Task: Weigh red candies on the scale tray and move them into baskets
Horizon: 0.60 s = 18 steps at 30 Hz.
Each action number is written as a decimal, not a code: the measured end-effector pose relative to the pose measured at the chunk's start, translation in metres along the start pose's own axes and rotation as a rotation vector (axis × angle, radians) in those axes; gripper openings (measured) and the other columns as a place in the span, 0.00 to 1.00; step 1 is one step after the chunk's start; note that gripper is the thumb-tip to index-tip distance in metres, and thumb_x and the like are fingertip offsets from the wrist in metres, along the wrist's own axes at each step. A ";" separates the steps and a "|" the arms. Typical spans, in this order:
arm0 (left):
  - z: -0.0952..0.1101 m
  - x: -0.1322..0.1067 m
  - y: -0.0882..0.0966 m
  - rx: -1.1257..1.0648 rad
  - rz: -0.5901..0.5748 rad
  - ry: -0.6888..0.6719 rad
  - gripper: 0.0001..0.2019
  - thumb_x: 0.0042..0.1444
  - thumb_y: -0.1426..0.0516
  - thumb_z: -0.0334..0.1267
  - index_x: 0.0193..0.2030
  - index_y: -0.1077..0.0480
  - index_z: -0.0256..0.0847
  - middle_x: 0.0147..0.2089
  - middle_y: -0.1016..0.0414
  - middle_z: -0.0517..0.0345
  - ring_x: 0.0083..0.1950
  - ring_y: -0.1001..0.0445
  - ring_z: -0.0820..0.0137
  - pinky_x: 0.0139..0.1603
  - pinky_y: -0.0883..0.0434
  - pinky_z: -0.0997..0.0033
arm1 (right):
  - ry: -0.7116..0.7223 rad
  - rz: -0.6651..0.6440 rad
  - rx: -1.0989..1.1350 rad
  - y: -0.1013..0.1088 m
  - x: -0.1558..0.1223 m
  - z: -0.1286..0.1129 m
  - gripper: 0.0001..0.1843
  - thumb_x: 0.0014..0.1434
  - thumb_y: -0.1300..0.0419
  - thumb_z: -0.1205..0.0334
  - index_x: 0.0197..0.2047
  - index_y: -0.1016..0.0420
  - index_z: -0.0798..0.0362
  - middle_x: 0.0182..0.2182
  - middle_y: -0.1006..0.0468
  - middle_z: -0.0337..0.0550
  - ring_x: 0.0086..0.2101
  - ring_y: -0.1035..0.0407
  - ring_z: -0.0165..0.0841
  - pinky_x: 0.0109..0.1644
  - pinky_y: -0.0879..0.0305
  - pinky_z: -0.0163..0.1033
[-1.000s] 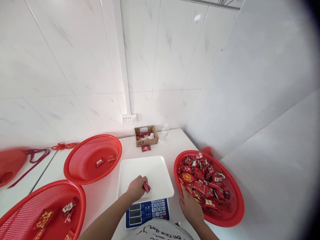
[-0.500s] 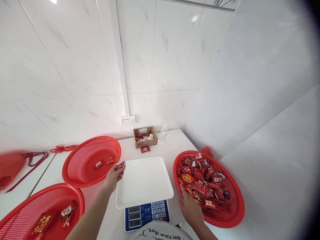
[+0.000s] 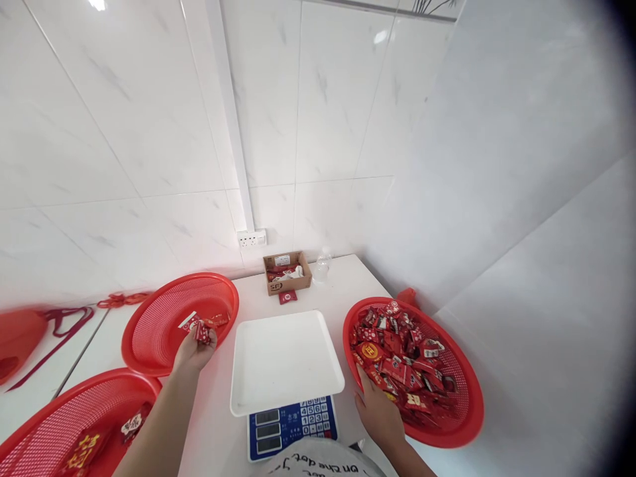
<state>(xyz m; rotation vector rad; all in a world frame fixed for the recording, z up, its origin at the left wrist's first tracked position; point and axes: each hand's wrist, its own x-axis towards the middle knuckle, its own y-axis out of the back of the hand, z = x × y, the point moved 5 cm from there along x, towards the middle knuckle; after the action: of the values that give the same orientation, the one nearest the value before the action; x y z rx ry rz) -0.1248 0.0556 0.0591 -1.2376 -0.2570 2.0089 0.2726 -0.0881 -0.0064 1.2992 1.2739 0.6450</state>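
Note:
My left hand (image 3: pixel 195 350) reaches over the near rim of the middle red basket (image 3: pixel 149 331) and pinches a small red wrapped candy (image 3: pixel 201 330). A couple more red candies (image 3: pixel 217 320) lie in that basket just beyond it. My right hand (image 3: pixel 378 414) rests on the near edge of the right red basket (image 3: pixel 467 411), which is full of red wrapped candies (image 3: pixel 402 351); its fingers lie among them, and whether they hold one is hidden. Between the baskets stands a scale (image 3: pixel 293 419) with an empty white tray (image 3: pixel 285 360).
A third red basket (image 3: pixel 44 430) with a few candies sits at the lower left. A small cardboard box (image 3: pixel 287 271), a loose red packet (image 3: pixel 289 297) and a clear bottle (image 3: pixel 322 266) stand at the back by the wall socket (image 3: pixel 251 237). Red ribbon (image 3: pixel 116 301) lies at the left.
My left hand picked the candy up off the white tray and carried it left over the middle basket. The right hand has stayed at the right basket.

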 end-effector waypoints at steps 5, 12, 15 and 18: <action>0.001 0.005 0.003 -0.026 0.040 0.035 0.11 0.61 0.54 0.30 0.31 0.34 0.35 0.29 0.30 0.54 0.27 0.29 0.74 0.18 0.31 0.80 | -0.006 -0.009 0.002 -0.001 0.000 0.000 0.30 0.60 0.60 0.66 0.66 0.54 0.58 0.56 0.34 0.54 0.51 0.35 0.40 0.50 0.38 0.42; 0.002 0.010 0.003 -0.057 0.054 0.030 0.10 0.62 0.53 0.33 0.34 0.33 0.35 0.33 0.28 0.53 0.34 0.26 0.71 0.24 0.26 0.76 | -0.014 -0.025 -0.003 0.001 0.000 -0.002 0.31 0.60 0.60 0.65 0.66 0.55 0.57 0.56 0.34 0.53 0.50 0.34 0.40 0.48 0.37 0.43; 0.000 0.010 0.003 -0.058 0.047 0.040 0.10 0.61 0.53 0.34 0.34 0.32 0.34 0.33 0.28 0.52 0.34 0.26 0.70 0.24 0.26 0.77 | -0.011 -0.023 0.001 0.002 -0.001 -0.002 0.31 0.60 0.60 0.65 0.66 0.55 0.58 0.56 0.34 0.54 0.51 0.34 0.40 0.48 0.37 0.43; 0.000 0.009 0.003 -0.053 0.035 0.040 0.10 0.61 0.53 0.34 0.34 0.32 0.35 0.32 0.28 0.52 0.34 0.26 0.70 0.23 0.26 0.77 | -0.004 -0.012 0.004 0.001 -0.001 -0.001 0.30 0.60 0.60 0.66 0.66 0.54 0.58 0.56 0.34 0.54 0.52 0.35 0.39 0.49 0.38 0.42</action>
<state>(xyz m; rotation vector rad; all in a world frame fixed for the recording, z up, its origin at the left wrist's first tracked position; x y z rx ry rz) -0.1287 0.0595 0.0510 -1.3227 -0.2726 2.0162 0.2718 -0.0885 -0.0045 1.2945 1.2793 0.6312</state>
